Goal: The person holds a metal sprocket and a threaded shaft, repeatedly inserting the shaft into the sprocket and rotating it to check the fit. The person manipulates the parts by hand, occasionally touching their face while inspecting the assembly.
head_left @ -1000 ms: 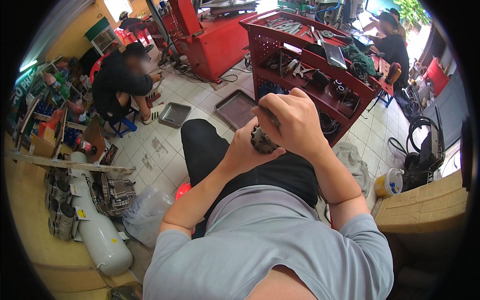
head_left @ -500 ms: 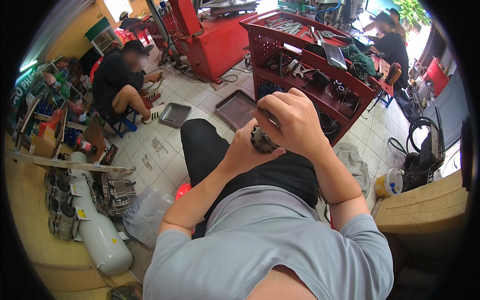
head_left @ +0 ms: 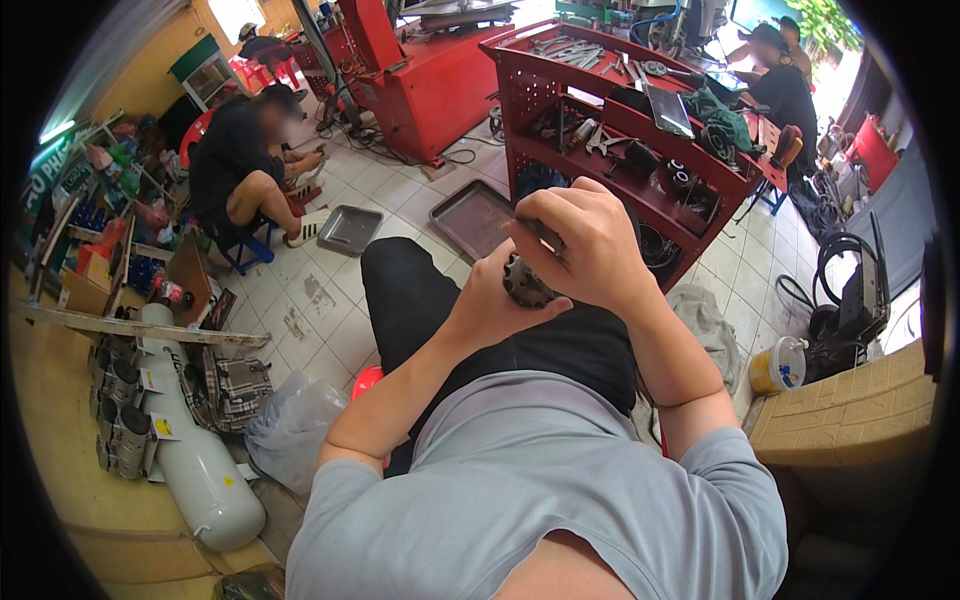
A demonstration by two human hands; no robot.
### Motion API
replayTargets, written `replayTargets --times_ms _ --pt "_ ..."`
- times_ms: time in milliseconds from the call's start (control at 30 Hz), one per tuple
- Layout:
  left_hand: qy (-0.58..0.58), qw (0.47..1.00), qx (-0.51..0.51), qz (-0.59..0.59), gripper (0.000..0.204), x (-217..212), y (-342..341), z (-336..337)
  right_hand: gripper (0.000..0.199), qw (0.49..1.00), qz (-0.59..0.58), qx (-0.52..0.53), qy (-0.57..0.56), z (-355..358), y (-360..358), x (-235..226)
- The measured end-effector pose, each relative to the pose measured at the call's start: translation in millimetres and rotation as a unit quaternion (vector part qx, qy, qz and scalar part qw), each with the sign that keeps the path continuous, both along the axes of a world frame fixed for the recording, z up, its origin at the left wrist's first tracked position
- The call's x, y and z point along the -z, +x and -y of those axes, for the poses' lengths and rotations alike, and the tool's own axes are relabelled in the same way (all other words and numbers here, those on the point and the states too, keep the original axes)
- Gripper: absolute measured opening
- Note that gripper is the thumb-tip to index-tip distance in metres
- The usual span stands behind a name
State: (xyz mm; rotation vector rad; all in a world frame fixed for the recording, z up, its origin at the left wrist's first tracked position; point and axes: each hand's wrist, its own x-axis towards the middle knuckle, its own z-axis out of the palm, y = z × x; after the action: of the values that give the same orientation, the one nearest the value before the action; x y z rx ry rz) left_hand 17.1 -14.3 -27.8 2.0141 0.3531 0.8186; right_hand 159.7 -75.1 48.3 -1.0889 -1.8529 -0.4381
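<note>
Above the black trousers (head_left: 405, 295), the left hand (head_left: 482, 297) wraps closed around a round, toothed metal gear (head_left: 527, 283); at two o'clock from it, the right hand (head_left: 592, 240) half-curls, its hold unclear. Farther, a shallow oblong tray (head_left: 468, 208) lies at eleven, a perforated red cart (head_left: 625, 122) at one.

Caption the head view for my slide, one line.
Workshop scene: left hand holding a toothed metal part, right hand curled close beside it, red tool cart ahead.
</note>
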Motion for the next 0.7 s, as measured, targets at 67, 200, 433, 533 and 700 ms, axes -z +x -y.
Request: replayTargets --times_ms 67,200,433,533,700 --pt "0.003 1.0 0.001 -0.005 0.066 -0.3 0.0 0.0 0.016 1.0 -0.005 -0.002 0.0 -0.1 -0.3 0.2" --pt "0.004 1.0 -0.002 -0.001 0.066 -1.0 -0.3 0.4 0.014 1.0 -0.011 -0.006 0.008 0.8 -1.0 -1.3" --pt "-0.004 1.0 0.0 0.003 0.066 -0.9 -0.6 0.6 0.013 1.0 -0.011 -0.014 0.011 0.4 -0.9 -0.7" --pt "-0.002 1.0 0.003 0.0 0.066 0.1 0.2 0.7 0.013 1.0 -0.02 -0.019 0.016 0.6 -1.3 -1.1" --pt "-0.007 1.0 0.001 -0.002 0.066 -0.5 -0.6 0.1 0.013 0.999 -0.025 -0.02 0.013 0.5 -1.4 -0.2"
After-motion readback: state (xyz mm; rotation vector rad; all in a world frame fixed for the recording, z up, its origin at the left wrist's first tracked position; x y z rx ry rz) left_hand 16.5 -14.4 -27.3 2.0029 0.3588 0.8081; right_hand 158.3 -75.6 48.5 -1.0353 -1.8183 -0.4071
